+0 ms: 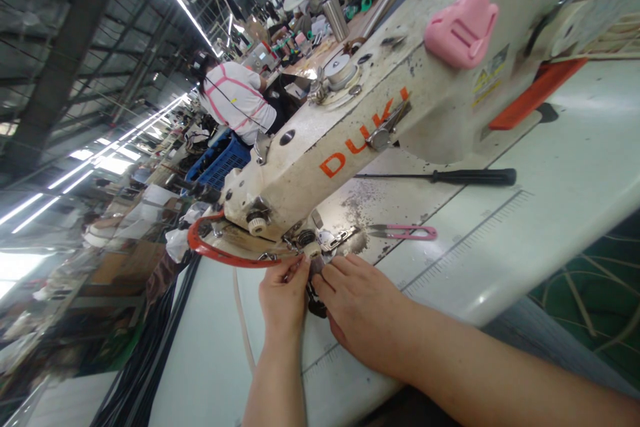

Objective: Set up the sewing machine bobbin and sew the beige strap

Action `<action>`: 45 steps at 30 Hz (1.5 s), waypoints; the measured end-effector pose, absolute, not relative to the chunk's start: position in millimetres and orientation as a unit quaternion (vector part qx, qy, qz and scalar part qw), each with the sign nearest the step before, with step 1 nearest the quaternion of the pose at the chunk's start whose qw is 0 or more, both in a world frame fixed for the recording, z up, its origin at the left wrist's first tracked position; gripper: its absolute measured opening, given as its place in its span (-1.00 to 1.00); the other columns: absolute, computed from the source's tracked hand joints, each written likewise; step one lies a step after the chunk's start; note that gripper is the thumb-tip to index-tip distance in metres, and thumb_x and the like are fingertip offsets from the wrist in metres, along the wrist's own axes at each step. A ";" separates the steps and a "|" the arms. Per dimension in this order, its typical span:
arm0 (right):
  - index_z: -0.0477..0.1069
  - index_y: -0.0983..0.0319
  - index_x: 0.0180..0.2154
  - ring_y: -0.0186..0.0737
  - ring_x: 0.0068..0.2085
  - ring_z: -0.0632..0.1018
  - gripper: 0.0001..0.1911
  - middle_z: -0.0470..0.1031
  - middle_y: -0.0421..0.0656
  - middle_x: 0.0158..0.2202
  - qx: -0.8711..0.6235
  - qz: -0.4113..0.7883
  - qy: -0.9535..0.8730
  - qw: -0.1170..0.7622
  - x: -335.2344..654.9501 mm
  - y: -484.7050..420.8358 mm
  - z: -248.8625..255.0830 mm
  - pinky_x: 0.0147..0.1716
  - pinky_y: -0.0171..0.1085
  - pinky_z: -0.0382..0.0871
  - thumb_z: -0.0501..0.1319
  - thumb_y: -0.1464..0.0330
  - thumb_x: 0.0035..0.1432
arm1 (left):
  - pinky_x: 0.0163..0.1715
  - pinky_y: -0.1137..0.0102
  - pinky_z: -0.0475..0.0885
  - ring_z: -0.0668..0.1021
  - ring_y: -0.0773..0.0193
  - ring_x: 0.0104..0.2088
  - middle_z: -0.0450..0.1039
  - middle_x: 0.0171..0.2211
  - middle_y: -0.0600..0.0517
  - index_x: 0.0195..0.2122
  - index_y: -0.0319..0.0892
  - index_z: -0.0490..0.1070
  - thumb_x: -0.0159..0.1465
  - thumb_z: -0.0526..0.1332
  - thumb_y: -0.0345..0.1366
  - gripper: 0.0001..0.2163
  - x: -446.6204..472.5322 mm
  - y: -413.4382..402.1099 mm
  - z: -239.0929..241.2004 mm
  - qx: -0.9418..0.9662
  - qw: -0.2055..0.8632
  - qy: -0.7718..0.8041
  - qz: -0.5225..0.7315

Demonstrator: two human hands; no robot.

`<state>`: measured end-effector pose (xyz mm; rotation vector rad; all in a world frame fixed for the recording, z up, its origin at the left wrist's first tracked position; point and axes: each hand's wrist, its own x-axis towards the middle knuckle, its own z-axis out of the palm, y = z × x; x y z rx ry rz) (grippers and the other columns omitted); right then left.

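A cream sewing machine [280, 180] with orange lettering stands tilted across the view. Close below its needle end, my left hand [284, 293] has thumb and fingers pinched together; what they grip is too small to make out. My right hand [363, 303] is beside it with fingers curled and closed, their tips near the presser foot area. Between the two hands a small dark piece [316, 305] shows, partly hidden by the fingers. Pink-handled thread snips [410, 232] lie on the machine bed just beyond my right hand.
A black-handled screwdriver [473, 177] lies on the white table [200, 360] behind the snips. An orange curved guard [200, 250] juts from the machine's head. A pink plastic holder [463, 27] sits on the arm. Farther back are a blue crate [223, 163] and a seated person [235, 97].
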<state>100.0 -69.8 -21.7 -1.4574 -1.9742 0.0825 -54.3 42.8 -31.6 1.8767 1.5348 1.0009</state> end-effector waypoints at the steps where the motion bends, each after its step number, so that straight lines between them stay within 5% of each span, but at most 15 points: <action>1: 0.48 0.38 0.03 0.02 -0.08 0.45 -0.69 0.54 0.05 -0.03 -0.558 0.031 -0.757 0.337 100.1 -69.9 -21.6 0.01 0.00 0.29 0.24 0.36 0.30 | -0.37 0.35 0.42 0.51 0.27 -0.44 0.62 -0.38 -0.02 -0.32 -0.19 0.69 0.06 0.49 0.04 -0.63 -54.4 42.9 -31.8 0.691 0.259 0.565 0.369; 12: 0.46 0.37 0.09 0.05 -0.07 0.46 -0.64 0.52 0.11 0.00 -0.561 0.068 -0.758 0.327 98.9 -68.3 -22.8 0.04 0.04 0.32 0.23 0.36 0.31 | -0.21 0.24 0.52 0.61 0.13 -0.29 0.63 -0.33 -0.05 -0.35 -0.12 0.70 0.09 0.45 0.01 -0.71 -48.1 43.3 -29.9 0.719 0.230 0.551 0.355; 18: 0.54 0.30 -0.10 -0.03 -0.07 0.51 -0.83 0.54 -0.01 -0.15 -0.617 0.117 -0.697 0.346 108.1 -61.6 -13.0 0.02 -0.08 0.37 0.19 0.45 0.34 | -0.25 0.29 0.52 0.61 0.17 -0.30 0.62 -0.30 -0.04 -0.33 -0.09 0.71 0.15 0.42 -0.07 -0.78 -42.2 43.5 -30.2 0.733 0.240 0.525 0.361; 32: 0.54 0.27 -0.21 -0.11 -0.15 0.58 -0.89 0.55 -0.03 -0.21 -0.728 0.170 -0.573 0.337 125.3 -7.2 -9.8 -0.17 -0.26 0.35 0.22 0.43 0.30 | -0.35 0.42 0.42 0.51 0.33 -0.42 0.46 -0.41 0.06 -0.35 -0.10 0.70 0.20 0.39 -0.33 -0.93 -31.0 40.9 -27.3 0.731 0.269 0.508 0.368; 40: 0.41 0.20 -0.48 -0.15 -0.27 0.47 -0.89 0.44 -0.14 -0.39 -0.698 0.187 -0.496 0.482 131.5 -11.7 -17.8 -0.20 -0.23 0.29 0.25 0.43 0.09 | -0.31 0.44 0.40 0.54 0.35 -0.42 0.53 -0.39 0.07 -0.25 -0.19 0.67 0.15 0.45 -0.42 -0.87 -33.7 41.4 -19.3 0.700 0.326 0.541 0.333; 45: 0.43 0.17 -0.41 -0.15 -0.29 0.51 -0.85 0.52 -0.14 -0.35 -0.642 0.237 -0.392 0.615 141.6 -26.1 -21.5 -0.25 -0.21 0.40 0.22 0.23 0.05 | -0.38 0.49 0.45 0.64 0.32 -0.40 0.62 -0.32 0.05 -0.13 -0.20 0.60 0.18 0.41 -0.48 -0.77 -40.8 43.3 -15.1 0.649 0.419 0.545 0.325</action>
